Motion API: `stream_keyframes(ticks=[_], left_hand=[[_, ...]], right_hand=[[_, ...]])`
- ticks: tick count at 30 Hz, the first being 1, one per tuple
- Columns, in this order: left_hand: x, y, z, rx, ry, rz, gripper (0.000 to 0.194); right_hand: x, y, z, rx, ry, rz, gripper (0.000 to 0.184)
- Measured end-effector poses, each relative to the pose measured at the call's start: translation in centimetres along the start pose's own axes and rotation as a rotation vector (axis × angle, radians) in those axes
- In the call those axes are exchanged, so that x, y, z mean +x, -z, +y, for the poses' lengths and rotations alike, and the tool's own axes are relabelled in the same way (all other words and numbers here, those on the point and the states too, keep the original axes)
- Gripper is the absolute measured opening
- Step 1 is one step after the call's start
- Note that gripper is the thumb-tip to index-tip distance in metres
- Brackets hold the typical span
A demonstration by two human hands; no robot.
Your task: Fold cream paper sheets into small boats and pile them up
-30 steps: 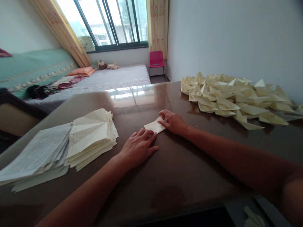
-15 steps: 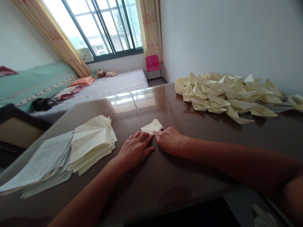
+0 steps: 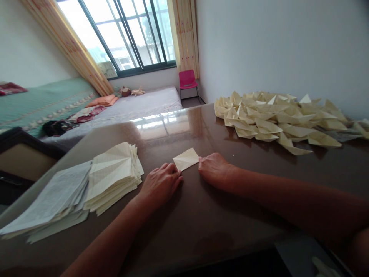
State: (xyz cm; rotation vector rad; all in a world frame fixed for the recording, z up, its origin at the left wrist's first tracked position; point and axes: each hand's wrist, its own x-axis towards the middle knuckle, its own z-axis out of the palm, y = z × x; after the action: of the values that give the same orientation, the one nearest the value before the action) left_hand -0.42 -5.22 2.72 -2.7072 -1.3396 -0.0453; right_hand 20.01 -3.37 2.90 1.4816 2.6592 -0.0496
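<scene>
A small folded sheet of cream paper point(image 3: 186, 158) lies on the brown tabletop in front of me, a crease running across it. My left hand point(image 3: 163, 180) is closed at its lower left corner, with the fingertips on the paper's edge. At the right corner, my right hand point(image 3: 215, 168) is curled in, its thumb and forefinger pinching the edge. The underside of the paper and my curled fingers are partly hidden.
Folded paper boats point(image 3: 268, 119) are heaped at the back right by the wall. To the left lie a stack of creased cream sheets point(image 3: 111, 177) and a stack of greyish printed sheets point(image 3: 57, 196). Beyond the glossy table point(image 3: 184, 215) are a bed point(image 3: 150, 100) and a pink chair point(image 3: 188, 80).
My hands have moved apart, the right one along the paper's lower edge to its right corner. More of the folded paper shows, its lower edge now straight.
</scene>
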Motion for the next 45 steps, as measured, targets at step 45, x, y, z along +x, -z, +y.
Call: stream_keyframes(ticks=[45], left_hand=[[1.7, -2.9, -1.2, -0.053, -0.08, 0.275, 0.029]], right_hand=[[3.9, -2.3, 5.4, 0.738, 0.09, 0.565, 0.046]])
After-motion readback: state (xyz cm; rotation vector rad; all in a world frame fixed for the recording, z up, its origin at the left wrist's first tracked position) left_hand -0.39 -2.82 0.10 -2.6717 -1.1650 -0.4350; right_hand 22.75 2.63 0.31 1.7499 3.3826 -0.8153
